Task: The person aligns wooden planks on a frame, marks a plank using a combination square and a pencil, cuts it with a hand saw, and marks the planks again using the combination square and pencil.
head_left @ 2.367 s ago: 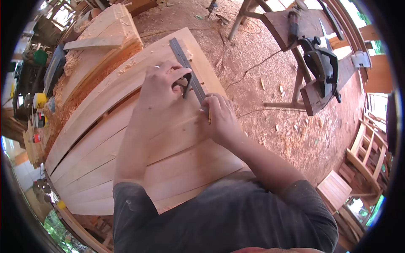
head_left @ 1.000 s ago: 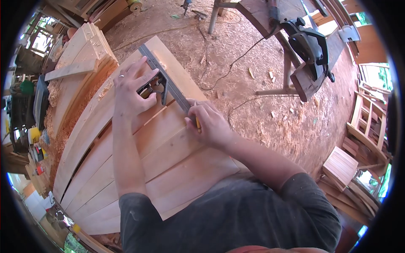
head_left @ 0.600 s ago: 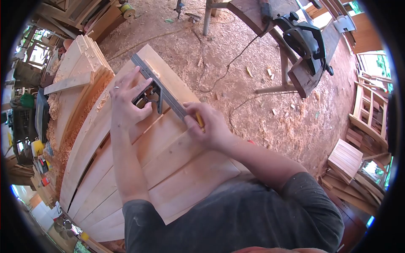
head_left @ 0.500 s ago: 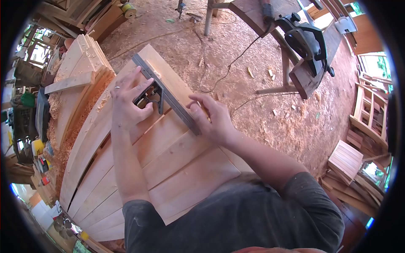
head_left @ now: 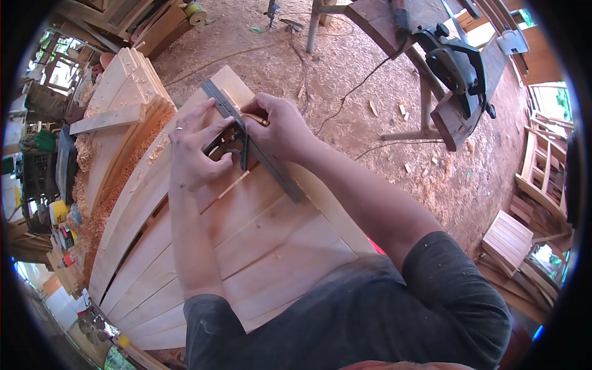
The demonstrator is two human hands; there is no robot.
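Note:
A combination square lies across the light wooden boards (head_left: 265, 234), its steel blade (head_left: 280, 176) running diagonally near their far edge. My left hand (head_left: 198, 143) grips the black head (head_left: 237, 140) of the square, with the thumb at its near side and the fingers stretched along the blade. My right hand (head_left: 275, 126) pinches a yellow pencil (head_left: 257, 119) beside the blade, close to the square's head. The pencil's tip is hidden by the fingers and the blade. Below my right hand, the near end of the blade lies bare on the boards.
At the upper right, a black power planer (head_left: 453, 68) rests on a wooden bench (head_left: 453, 123). Its cable crosses the shaving-covered floor (head_left: 345, 80). More planks (head_left: 120, 86) with shavings stand at the left. A slatted wooden panel (head_left: 507, 240) lies at the right.
My right hand has left the near end of the blade and moved up and left along it, now with the pencil held out beside the head. My left hand stays on the square.

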